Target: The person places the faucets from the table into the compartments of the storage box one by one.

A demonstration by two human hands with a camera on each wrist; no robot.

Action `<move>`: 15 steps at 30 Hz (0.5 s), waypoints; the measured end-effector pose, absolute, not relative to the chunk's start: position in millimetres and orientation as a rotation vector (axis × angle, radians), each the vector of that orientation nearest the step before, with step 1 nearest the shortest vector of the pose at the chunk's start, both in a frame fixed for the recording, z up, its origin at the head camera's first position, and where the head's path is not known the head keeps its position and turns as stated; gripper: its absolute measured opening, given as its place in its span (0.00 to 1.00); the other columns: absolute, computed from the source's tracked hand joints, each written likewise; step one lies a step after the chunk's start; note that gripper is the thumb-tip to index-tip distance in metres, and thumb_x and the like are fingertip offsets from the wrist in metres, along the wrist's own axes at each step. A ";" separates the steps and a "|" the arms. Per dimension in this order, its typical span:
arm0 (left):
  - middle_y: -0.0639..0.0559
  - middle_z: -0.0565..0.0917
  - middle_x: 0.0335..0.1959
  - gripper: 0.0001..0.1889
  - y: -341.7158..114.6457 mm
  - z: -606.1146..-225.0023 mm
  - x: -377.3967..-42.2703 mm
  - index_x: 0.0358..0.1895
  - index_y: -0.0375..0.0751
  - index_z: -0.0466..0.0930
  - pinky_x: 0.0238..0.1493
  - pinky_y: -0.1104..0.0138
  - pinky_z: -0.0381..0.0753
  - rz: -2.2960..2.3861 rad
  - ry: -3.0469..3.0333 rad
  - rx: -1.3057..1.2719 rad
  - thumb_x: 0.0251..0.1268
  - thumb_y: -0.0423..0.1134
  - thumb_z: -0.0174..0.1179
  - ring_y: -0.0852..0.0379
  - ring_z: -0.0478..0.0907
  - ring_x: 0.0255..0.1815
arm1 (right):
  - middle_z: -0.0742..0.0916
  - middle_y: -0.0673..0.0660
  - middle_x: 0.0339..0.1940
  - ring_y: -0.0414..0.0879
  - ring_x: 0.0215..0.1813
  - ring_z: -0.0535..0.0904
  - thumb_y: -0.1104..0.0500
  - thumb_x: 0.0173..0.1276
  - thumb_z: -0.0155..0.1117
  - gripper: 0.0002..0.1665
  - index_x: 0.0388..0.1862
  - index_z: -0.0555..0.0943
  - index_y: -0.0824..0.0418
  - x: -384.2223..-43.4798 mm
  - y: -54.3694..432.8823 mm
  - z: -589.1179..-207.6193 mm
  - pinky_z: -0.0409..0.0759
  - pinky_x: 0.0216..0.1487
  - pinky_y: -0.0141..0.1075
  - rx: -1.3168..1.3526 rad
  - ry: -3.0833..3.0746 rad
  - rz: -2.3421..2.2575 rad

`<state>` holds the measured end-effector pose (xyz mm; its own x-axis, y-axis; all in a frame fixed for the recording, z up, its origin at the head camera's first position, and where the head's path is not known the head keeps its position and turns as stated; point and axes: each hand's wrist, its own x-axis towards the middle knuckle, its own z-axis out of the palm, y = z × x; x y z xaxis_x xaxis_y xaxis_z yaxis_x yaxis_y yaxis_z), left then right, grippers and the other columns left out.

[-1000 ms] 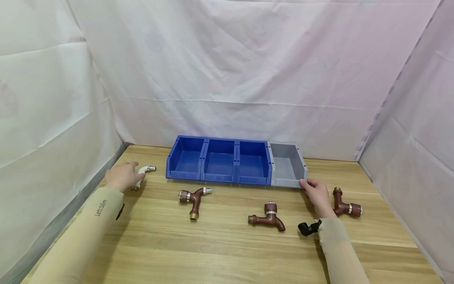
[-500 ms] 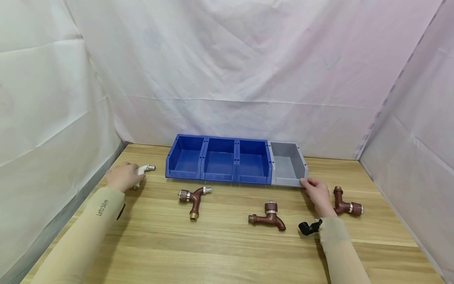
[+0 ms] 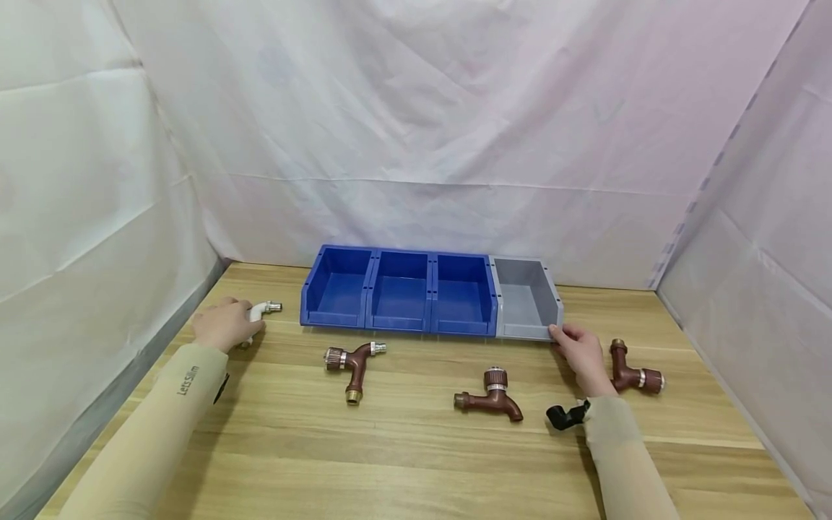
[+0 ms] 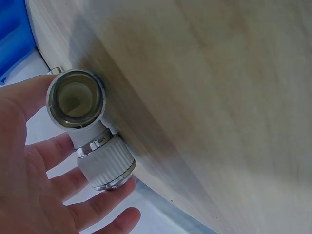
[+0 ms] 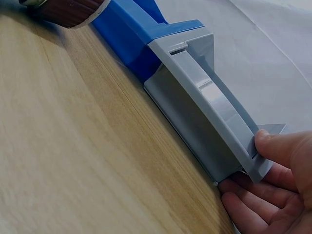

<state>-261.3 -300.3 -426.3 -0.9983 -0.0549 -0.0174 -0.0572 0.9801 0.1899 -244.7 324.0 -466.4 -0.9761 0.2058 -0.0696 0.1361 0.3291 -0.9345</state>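
Nothing is visibly being shifted since half a second ago, so the work is being held steady: at the left of the head view, the white tap (image 3: 257, 312) is being grasped by the left hand (image 3: 223, 323) (its knob being hidden there); right of centre, the grey bin (image 3: 525, 332) is being pinched by the right hand (image 3: 581, 359).

A small, curtained workshop-style booth (image 3: 747, 289).
Pale cloth sheets (image 3: 416, 108) hang at the back and on both sides of a wood-grain table (image 3: 364, 462); the open-fronted blue bins (image 3: 398, 323), the grey bin (image 3: 523, 331) and the loose water taps (image 3: 489, 403) on it give the workshop look.
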 end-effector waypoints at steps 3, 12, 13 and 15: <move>0.29 0.72 0.52 0.30 -300.4 -427.6 -261.7 0.57 0.31 0.74 0.42 0.38 0.67 0.319 3.108 -0.091 0.59 0.52 0.60 0.32 0.72 0.43 | 0.76 0.66 0.57 0.26 0.40 0.76 0.46 0.74 0.55 0.33 0.60 0.72 0.75 -245.1 324.5 -467.0 0.76 0.45 0.24 -0.332 -2.512 1.756; 0.26 0.68 0.46 0.37 -301.9 -429.1 -262.6 0.61 0.24 0.67 0.28 0.49 0.72 0.437 3.071 -0.162 0.58 0.52 0.62 0.36 0.68 0.40 | 0.75 0.66 0.60 0.27 0.40 0.77 0.45 0.74 0.55 0.34 0.62 0.71 0.74 -245.0 324.3 -465.9 0.76 0.47 0.25 -0.345 -2.519 1.753; 0.25 0.68 0.46 0.38 -301.9 -428.8 -262.7 0.62 0.23 0.66 0.28 0.49 0.72 0.436 3.065 -0.171 0.58 0.52 0.62 0.36 0.68 0.41 | 0.75 0.67 0.60 0.27 0.40 0.76 0.45 0.74 0.55 0.34 0.62 0.71 0.74 -244.9 324.1 -465.7 0.76 0.47 0.26 -0.348 -2.521 1.752; 0.25 0.68 0.45 0.39 -301.1 -427.7 -262.6 0.63 0.22 0.64 0.28 0.50 0.71 0.439 3.055 -0.175 0.59 0.52 0.62 0.36 0.66 0.42 | 0.75 0.67 0.61 0.26 0.40 0.76 0.45 0.74 0.55 0.35 0.63 0.71 0.74 -245.0 323.9 -465.8 0.76 0.48 0.26 -0.350 -2.526 1.746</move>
<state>-262.6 -301.1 -427.7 -0.9923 -0.1050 -0.0654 -0.1191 0.9532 0.2778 -245.0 323.9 -465.8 -0.9731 0.2134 -0.0863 0.1562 0.3366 -0.9286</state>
